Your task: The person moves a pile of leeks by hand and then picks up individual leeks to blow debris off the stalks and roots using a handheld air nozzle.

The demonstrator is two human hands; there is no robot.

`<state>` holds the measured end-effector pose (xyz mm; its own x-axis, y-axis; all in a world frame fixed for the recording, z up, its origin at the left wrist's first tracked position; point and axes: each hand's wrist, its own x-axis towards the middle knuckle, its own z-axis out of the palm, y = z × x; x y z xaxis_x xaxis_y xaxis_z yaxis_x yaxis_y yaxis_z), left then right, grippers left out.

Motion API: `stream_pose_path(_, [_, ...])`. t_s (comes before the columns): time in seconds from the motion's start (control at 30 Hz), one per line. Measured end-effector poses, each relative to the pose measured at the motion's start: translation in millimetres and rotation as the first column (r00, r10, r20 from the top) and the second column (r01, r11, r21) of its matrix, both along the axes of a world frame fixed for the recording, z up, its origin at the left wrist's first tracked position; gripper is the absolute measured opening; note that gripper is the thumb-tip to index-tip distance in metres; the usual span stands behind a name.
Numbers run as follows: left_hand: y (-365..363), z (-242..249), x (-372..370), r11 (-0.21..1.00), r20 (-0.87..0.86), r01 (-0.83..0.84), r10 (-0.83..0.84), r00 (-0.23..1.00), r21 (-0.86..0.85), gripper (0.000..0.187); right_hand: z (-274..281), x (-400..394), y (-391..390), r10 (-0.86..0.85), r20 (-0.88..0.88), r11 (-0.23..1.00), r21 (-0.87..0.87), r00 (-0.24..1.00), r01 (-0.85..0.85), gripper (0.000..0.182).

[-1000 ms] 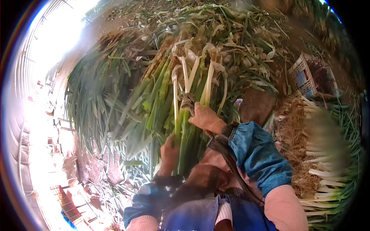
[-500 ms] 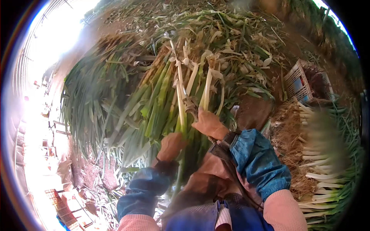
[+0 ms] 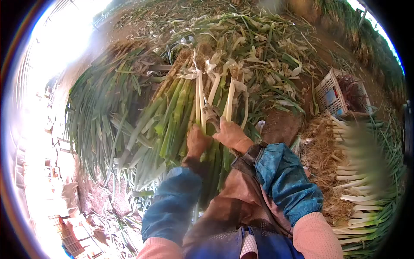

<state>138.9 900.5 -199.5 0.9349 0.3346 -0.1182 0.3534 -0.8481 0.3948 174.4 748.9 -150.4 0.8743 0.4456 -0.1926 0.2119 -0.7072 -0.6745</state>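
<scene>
Green and white: the leek (image 3: pixel 198 103) has the left grip (image 3: pixel 198 140) closed round its green part, seemingly to keep the pale shank exposed. The right grip (image 3: pixel 235 136), just beside, is closed on a tool (image 3: pixel 211 115), apparently angled for close reach to that shank. Right of both grips, rooted leeks (image 3: pixel 360 198) lie in a row; farther, a crate (image 3: pixel 338 103). Versus the earlier frame, the left grip sits higher, nearer the right one.

Crinkled, slightly glossy blue sleeves (image 3: pixel 288 179).
</scene>
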Motion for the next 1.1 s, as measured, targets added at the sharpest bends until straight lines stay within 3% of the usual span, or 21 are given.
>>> stream_pose_path(0.2, [-29.7, 8.4, -33.1, 0.976, 0.212, 0.033, -0.080, 0.974, 0.214, 0.024, 0.1, 5.6, -5.6, -0.018, 0.026, 0.999, -0.030, 1.000, 0.019, 0.047])
stream_pose_path(0.3, [-49.0, 15.7, -63.3, 0.990, 0.015, 0.062, -0.064, 0.998, 0.128, 0.030, 2.4, 11.9, -9.0, -0.047, 0.056, 0.998, -0.044, 0.997, 0.049, 0.048])
stream_pose_path(0.5, [-63.6, 27.3, -96.1, 0.983, 0.170, 0.115, -0.139, 0.976, 0.145, 0.042, 10.8, 6.8, -15.4, -0.009, 0.087, 0.996, -0.088, 0.996, 0.017, 0.050])
stream_pose_path(0.83, [-68.5, 30.8, -124.6, 0.991, 0.089, 0.110, -0.116, 0.989, 0.076, 0.039, 8.5, 5.0, -17.6, -0.050, 0.077, 0.993, -0.099, 0.996, 0.058, 0.052])
stream_pose_path(0.93, [-65.7, 29.5, -127.7, 0.988, 0.137, 0.132, -0.142, 0.980, 0.079, 0.037, 0.3, -14.1, -21.4, 0.102, 0.136, 0.990, -0.115, 0.986, -0.086, 0.051])
stream_pose_path(1.03, [-67.4, 30.6, -125.0, 0.987, 0.102, 0.150, -0.155, 0.983, 0.053, 0.036, 8.1, 3.6, -28.3, -0.060, -0.023, 0.994, -0.092, 0.998, 0.057, 0.048])
stream_pose_path(1.07, [-68.6, 31.5, -124.7, 0.986, 0.095, 0.158, -0.163, 0.982, 0.052, 0.036, 8.4, 12.3, -28.8, -0.115, 0.096, 0.981, -0.143, 0.989, 0.128, 0.047])
stream_pose_path(1.1, [-69.3, 31.6, -124.5, 0.985, 0.088, 0.165, -0.169, 0.982, 0.054, 0.036, 7.5, 11.5, -29.8, -0.109, 0.086, 0.983, -0.140, 0.990, 0.120, 0.046])
